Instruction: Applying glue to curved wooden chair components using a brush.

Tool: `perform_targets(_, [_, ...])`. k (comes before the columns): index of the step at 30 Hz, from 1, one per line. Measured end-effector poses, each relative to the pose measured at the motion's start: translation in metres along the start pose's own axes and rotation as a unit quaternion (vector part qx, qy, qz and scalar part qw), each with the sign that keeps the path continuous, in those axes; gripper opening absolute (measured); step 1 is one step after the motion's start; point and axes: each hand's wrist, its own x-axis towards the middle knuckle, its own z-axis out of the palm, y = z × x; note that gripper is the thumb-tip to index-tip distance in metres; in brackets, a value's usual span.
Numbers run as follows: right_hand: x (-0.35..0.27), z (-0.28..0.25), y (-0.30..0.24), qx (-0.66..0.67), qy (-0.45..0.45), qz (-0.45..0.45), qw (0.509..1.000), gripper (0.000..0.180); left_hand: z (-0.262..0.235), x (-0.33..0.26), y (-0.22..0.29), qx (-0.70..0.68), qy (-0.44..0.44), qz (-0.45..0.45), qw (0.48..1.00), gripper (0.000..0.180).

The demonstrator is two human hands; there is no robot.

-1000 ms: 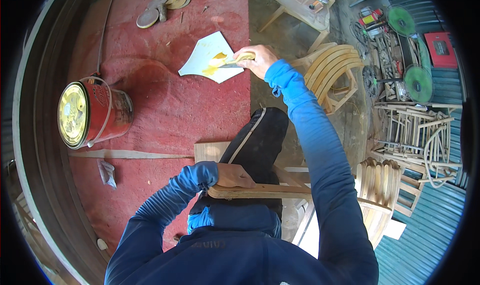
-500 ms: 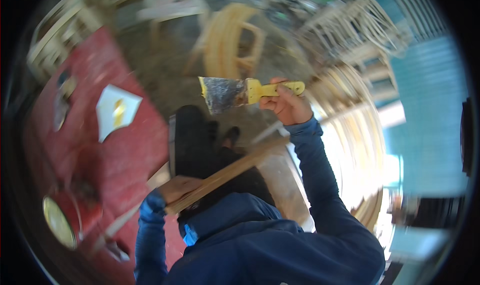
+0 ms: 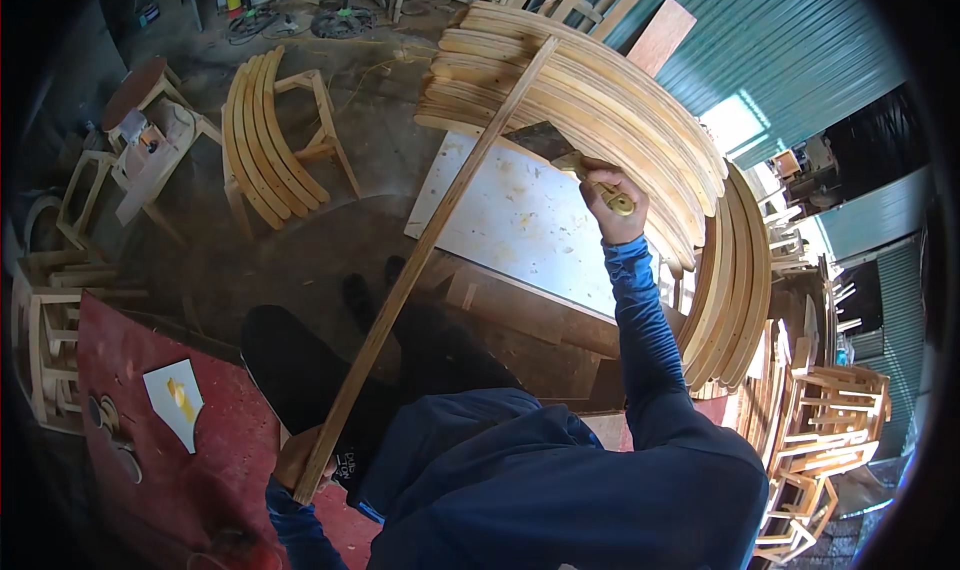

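My left hand [image 3: 296, 458], low at the left, is closed around the near end of a long narrow wooden strip [image 3: 425, 240]. The strip slants up and away to the right, and its far end appears over a stack of curved boards. In my right hand [image 3: 616, 208] is a putty knife [image 3: 545, 142], gripped by its yellow handle. Its dark wide blade points up and left, close to the strip; whether they touch I cannot tell. Behind the blade are a stained white board [image 3: 500, 210] and the stacked curved wooden boards [image 3: 590, 90].
On the red surface [image 3: 240, 400] at left lies a white piece of sheet [image 3: 175, 402] with a yellow smear, near some small round items [image 3: 108, 415]. More curved slats [image 3: 262, 135] lean on a wooden frame beyond. Chair frames [image 3: 835, 410] crowd the right side.
The view has swung to the right. The strip now points farther up and away, and the putty knife has turned from level to tilted, its blade near the strip. Both hands keep their hold.
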Motion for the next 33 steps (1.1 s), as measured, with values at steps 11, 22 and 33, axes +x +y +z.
perform_targets(11, [0.023,0.009,0.040,-0.028,-0.080,-0.069,0.994,0.018,-0.011,-0.002,-0.021,0.011,0.018,0.029,0.999,0.038])
perform_targets(22, [0.026,0.012,0.061,-0.003,-0.182,-0.085,0.980,0.018,-0.014,0.003,-0.014,0.015,0.035,-0.040,0.998,0.033])
perform_targets(33, [0.031,0.004,0.043,0.001,-0.191,-0.053,0.980,0.018,-0.001,0.002,-0.014,-0.003,0.046,-0.015,0.999,0.035])
